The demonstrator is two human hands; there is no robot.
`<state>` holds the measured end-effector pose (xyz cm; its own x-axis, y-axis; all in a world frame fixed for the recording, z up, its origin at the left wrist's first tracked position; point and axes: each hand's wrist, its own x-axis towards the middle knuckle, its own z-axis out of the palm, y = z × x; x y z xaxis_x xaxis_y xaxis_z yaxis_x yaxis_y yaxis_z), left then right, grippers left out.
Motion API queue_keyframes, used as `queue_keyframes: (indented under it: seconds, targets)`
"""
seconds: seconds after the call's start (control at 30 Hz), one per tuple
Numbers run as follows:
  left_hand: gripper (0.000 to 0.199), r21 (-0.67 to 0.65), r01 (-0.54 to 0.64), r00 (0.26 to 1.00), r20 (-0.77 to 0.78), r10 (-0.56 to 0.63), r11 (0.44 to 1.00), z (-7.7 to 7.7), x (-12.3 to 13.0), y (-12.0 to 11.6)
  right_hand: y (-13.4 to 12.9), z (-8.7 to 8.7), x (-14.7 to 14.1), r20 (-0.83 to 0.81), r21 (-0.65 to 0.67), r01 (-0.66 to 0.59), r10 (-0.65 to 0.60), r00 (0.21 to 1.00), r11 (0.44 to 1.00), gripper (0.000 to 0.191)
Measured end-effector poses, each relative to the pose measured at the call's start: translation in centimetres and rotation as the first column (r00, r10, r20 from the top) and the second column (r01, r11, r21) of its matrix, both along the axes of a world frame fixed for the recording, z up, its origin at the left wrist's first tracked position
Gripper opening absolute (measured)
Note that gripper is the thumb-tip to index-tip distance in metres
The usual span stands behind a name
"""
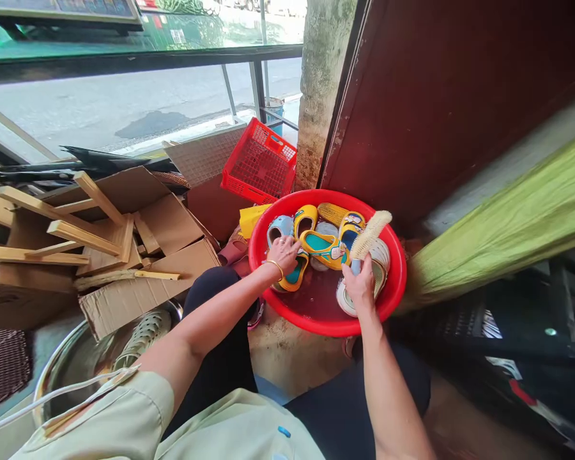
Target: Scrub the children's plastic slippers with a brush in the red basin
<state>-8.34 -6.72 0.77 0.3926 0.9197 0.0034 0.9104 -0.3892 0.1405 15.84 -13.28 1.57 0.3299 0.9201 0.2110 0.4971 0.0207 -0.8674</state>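
Since the blue plastic handle [355, 265] presumably holds bristles off, my right hand [360, 284] clasps the cream-bristled brush [371, 233]; my left hand [282, 257], grip unclear, covers a yellow-and-teal clog [295, 281] inside the red plastic tub [311, 326].

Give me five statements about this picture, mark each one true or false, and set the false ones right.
1. The right hand grips a brush. True.
2. Yellow shoes sit in a red tub. True.
3. There is a brush in each hand. False: only the right hand has one; the left hand is at the yellow shoes.
4. The left wrist is bare. False: a bracelet is around it.
5. Wood is piled at a cardboard box. True.
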Motion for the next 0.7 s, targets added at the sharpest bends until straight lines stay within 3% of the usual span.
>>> queue_keyframes:
  seconds: [0.07,0.2,0.37,0.5,0.6,0.7]
  targets:
    - [0.044,0.080,-0.001,1.000,-0.007,0.002,0.997,-1.0,0.4,-0.2,0.4,-0.4,-0.8,0.152,0.015,-0.037,0.034,0.988,0.999,0.077]
    - [0.030,0.128,-0.011,0.998,0.059,0.004,0.992,-2.0,1.0,0.3,1.5,-0.8,-3.4,0.320,-0.125,-0.169,0.201,0.926,0.978,0.082]
    - [0.030,0.114,-0.013,0.981,0.194,-0.010,0.993,-1.3,0.3,0.5,3.5,-1.5,-4.4,0.501,-0.295,-0.292,0.408,0.763,0.910,0.084]
    - [0.029,0.005,0.003,0.935,0.354,-0.005,1.000,-0.4,-1.4,0.6,4.9,-2.5,-4.2,0.580,-0.392,-0.258,0.455,0.675,0.883,0.079]
    - [0.027,-0.123,-0.030,0.830,0.550,0.094,0.992,0.3,-2.9,1.1,5.4,-2.3,-4.1,0.561,-0.387,-0.204,0.406,0.721,0.899,0.070]
    - [0.035,-0.283,-0.033,0.583,0.774,0.249,0.959,1.1,-3.8,2.2,5.6,-1.0,-3.1,0.474,-0.221,-0.117,0.211,0.855,0.968,0.058]
